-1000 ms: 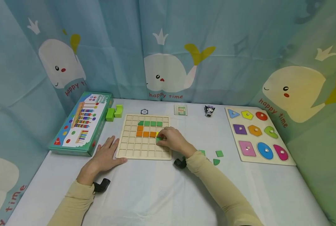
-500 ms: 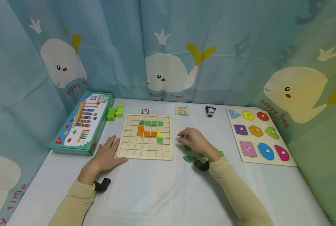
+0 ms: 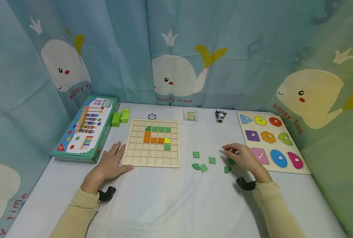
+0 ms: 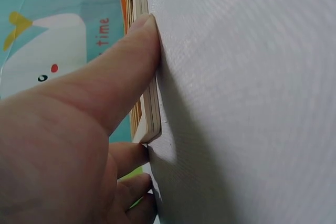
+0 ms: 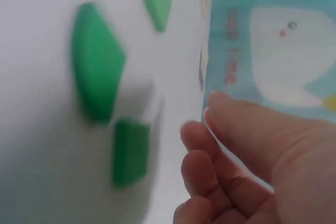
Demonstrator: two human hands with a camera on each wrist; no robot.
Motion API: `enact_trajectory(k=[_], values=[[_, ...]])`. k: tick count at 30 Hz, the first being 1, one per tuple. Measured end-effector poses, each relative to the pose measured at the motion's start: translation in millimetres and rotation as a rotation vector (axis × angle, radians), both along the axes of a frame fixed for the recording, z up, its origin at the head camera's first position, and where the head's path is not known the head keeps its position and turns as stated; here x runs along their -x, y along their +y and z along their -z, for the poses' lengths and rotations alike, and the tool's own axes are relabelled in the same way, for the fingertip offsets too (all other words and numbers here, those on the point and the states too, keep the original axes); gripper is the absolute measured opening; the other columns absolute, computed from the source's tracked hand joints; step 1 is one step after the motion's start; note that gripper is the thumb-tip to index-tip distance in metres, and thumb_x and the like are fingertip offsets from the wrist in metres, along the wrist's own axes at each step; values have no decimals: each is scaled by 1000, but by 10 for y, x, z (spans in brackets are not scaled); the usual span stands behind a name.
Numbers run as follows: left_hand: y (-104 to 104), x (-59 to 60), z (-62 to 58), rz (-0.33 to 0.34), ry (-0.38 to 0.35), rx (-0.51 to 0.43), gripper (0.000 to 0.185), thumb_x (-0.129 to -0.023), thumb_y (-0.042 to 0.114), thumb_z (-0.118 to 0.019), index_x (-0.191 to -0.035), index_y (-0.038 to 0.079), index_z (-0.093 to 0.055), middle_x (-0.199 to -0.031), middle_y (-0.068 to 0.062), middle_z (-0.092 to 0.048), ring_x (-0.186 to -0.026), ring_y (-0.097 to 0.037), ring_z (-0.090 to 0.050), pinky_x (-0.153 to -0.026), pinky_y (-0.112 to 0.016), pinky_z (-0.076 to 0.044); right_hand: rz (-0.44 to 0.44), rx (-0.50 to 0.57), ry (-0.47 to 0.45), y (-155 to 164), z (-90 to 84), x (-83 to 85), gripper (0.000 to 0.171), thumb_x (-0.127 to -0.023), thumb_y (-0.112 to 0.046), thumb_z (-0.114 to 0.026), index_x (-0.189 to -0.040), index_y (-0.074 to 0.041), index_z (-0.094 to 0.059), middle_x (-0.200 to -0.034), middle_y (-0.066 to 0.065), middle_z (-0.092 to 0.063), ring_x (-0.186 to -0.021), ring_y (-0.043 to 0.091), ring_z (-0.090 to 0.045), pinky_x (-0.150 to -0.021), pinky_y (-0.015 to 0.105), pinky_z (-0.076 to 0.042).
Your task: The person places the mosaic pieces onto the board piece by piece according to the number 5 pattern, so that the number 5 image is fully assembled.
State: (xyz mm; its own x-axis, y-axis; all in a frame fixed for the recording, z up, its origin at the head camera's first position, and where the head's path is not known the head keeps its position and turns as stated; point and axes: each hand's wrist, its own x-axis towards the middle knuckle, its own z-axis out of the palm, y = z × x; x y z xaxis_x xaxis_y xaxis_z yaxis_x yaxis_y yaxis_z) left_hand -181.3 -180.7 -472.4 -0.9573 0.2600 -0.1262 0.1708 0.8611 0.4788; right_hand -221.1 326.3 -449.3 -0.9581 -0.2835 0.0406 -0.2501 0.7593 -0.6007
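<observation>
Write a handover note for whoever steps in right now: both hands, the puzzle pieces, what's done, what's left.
Left hand: flat on the table, thumb against the near left corner of the grid board.
Right hand: empty, fingers loosely curled, over the loose green tiles right of the board.
Done: a green row, an orange L, one yellow tile and one green tile sit in the board's upper cells.
Left: most cells are bare; about six green tiles lie on the table, one partly hidden under the right hand.

A children's play corner: whale-print curtains hang behind a table of wooden puzzles.
</observation>
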Motion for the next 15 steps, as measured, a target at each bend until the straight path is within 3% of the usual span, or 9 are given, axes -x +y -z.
enact_trajectory(k=[5, 15], values=[[-1, 1, -3, -6, 2, -9, 94, -87, 47, -70, -148, -11, -28, -155, -31, -16, -142, -48, -11, -107, -68, -8, 26, -6, -31, 168, 34, -137, 27, -90, -9, -71, -115, 2, -69, -92, 7, -64, -80, 23, -53, -61, 25, -45], [-4, 6, 10, -10, 4, -9, 95, -86, 49, -70, -148, -11, -28, -155, -31, -16, -142, -48, -11, -107, -68, -8, 42, -46, -38, 296, 114, -279, 31, -86, -8, -76, -115, 1, -69, -91, 5, -58, -81, 22, -49, -64, 25, -44]])
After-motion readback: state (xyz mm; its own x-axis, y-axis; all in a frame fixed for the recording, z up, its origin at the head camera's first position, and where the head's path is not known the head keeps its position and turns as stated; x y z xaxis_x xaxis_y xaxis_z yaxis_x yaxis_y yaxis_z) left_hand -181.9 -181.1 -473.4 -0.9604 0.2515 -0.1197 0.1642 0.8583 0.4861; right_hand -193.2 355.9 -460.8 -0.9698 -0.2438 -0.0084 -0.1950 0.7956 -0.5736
